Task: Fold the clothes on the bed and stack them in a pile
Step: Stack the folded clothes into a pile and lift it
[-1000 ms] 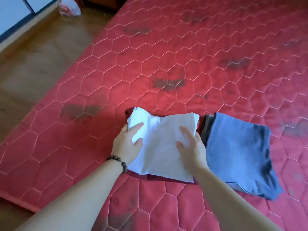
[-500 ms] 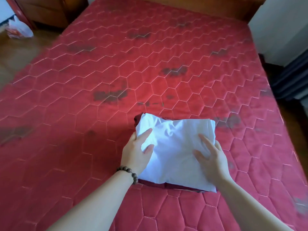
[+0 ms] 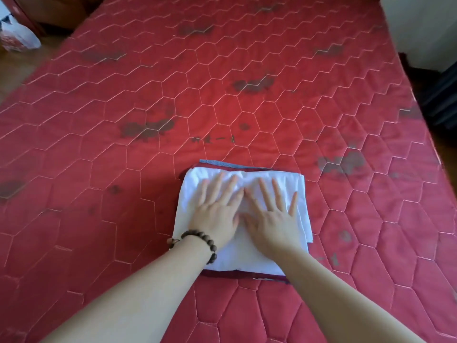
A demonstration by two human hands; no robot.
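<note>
A folded white garment lies on top of a small pile on the red quilted bed. Under it a dark red garment shows along the near edge, and a blue garment peeks out at the far edge. My left hand, with a bead bracelet on its wrist, lies flat on the white garment with fingers spread. My right hand lies flat beside it, fingers spread too. Neither hand grips anything.
A plastic bag sits on the wooden floor at the far left, next to a wooden cabinet. A white wall and dark furniture stand off the bed's right side. Dark stains mark the mattress.
Both hands let go of the white garment's sides and now press flat on its middle. The white and dark red pieces now sit on the blue garment. The view shifted.
</note>
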